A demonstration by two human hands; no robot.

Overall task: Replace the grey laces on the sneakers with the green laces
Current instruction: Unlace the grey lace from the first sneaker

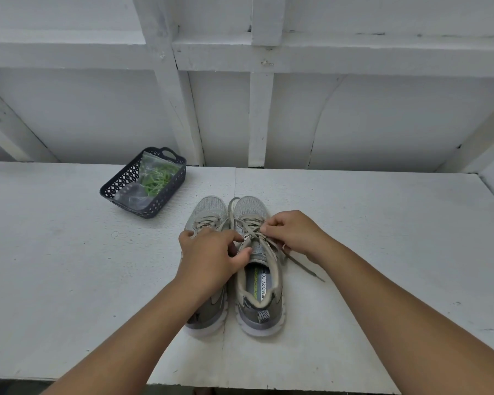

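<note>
Head camera is looking down on the sneakers [234, 266] sitting side by side on the counter [382, 238]. Both hands are working the right shoe's grey laces [250, 232]: the left hand [211, 255] is pinching near the tongue, the right hand [294, 233] pinching a strand. Unlacing seems to be just beginning; next comes pulling the lace free, eyelet by eyelet. Green laces [157, 178] are waiting bagged in the basket [109, 189], their number unclear. The left forearm is covering much of the left shoe.

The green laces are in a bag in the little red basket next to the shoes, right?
Not quite. The basket is dark blue-grey, not red, as the head view shows. The rest holds: the green laces sit in a clear bag inside it, on the table left of the sneakers.
</note>
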